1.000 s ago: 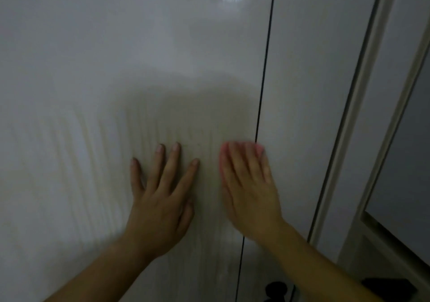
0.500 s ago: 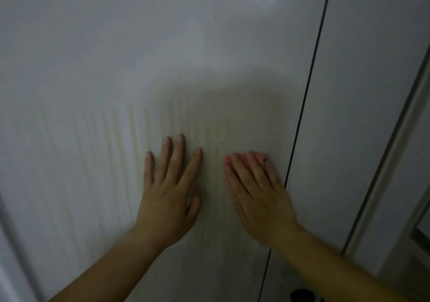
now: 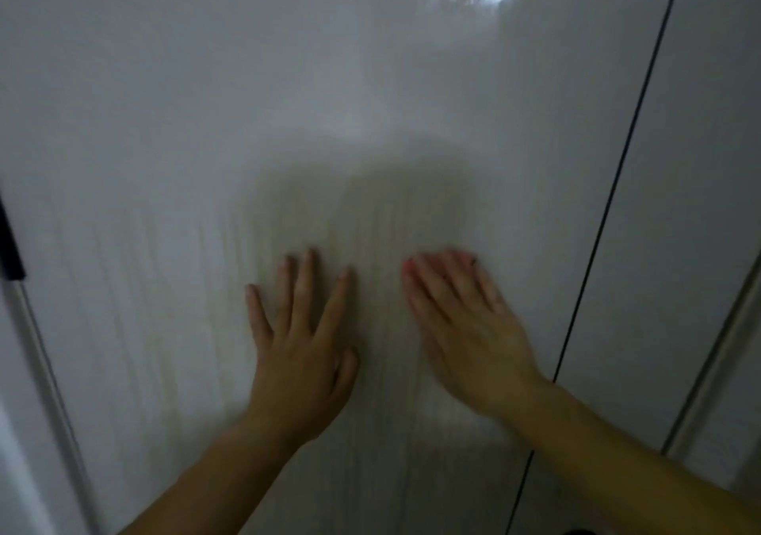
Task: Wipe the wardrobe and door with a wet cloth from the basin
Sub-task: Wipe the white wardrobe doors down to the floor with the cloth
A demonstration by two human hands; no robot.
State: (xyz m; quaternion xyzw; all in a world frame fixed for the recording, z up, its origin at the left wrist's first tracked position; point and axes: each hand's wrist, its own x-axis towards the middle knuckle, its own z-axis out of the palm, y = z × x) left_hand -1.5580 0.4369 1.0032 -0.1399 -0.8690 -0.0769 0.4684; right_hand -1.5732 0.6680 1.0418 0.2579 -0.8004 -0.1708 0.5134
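The pink cloth (image 3: 408, 265) lies flat against the wardrobe panel (image 3: 288, 81), left of the dark seam (image 3: 609, 213) that divides this panel from the next. Only a thin pink edge shows past the fingertips, so its shape and long axis cannot be told. The right hand (image 3: 465, 328) covers it, fingers straight and held close together, pressing it onto the surface. The fingers slant up and away from the seam, while the wrist sits almost at it.

Farther left of the seam, the left hand (image 3: 300, 341) rests bare on the panel, fingers fanned apart and holding nothing; it looks like a brace. The right hand is clearly the nearer to the seam and the only one in touch with the cloth.

Faint vertical streaks (image 3: 164, 287) mark the panel left of the seam, so this looks like mid-wipe. The narrow strip between cloth and seam, and the panel beyond it, probably want the next pass.
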